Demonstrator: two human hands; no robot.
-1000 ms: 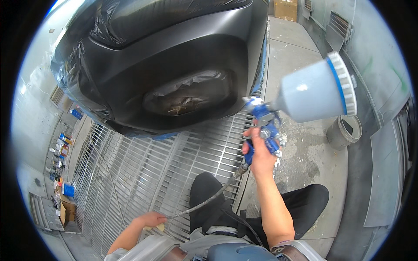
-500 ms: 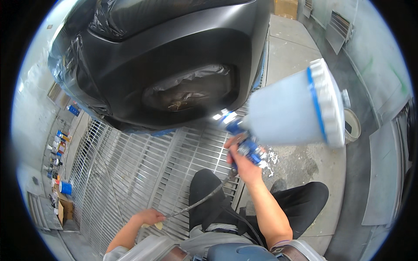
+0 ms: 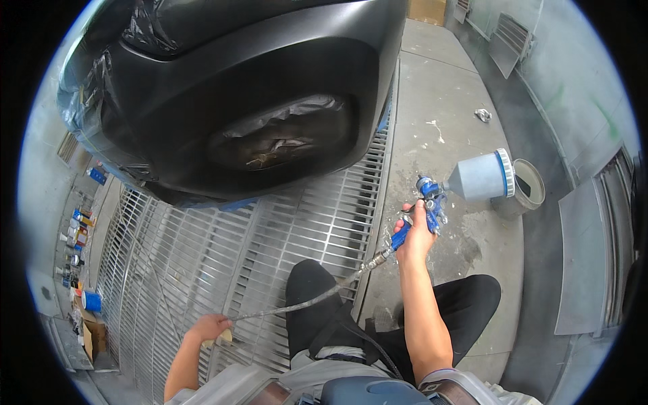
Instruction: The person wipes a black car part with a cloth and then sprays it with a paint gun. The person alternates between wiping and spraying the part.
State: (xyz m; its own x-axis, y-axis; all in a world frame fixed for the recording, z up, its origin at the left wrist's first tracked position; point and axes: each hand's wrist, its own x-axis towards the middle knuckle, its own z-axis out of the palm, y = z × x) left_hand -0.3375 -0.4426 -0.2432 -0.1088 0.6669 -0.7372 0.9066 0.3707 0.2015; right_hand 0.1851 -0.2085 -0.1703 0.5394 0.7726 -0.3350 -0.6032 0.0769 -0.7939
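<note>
My right hand (image 3: 416,236) is wrapped round the blue handle of a paint spray gun (image 3: 432,191), held out to the right over the concrete. Its translucent cup (image 3: 478,179), with a white ribbed lid, lies sideways and points right. A grey air hose (image 3: 290,308) runs from the handle down to my left hand (image 3: 210,327), closed on the hose low on the left. Something pale yellowish (image 3: 223,337) shows under that hand; its kind is unclear. Ahead stands a black car bumper (image 3: 270,61) with plastic masking film (image 3: 152,27) over parts of it.
Metal floor grating (image 3: 317,236) lies beneath the bumper. A bucket (image 3: 530,189) stands behind the gun's cup, with crumpled scrap (image 3: 482,115) farther off. Several cans (image 3: 79,229), a blue can (image 3: 91,301) and an open cardboard box (image 3: 96,337) line the left wall.
My right hand has swung the spray gun right and away from me, off the bumper, and its cup looks smaller. My left hand has shifted slightly left with the hose. The view has turned slightly.
</note>
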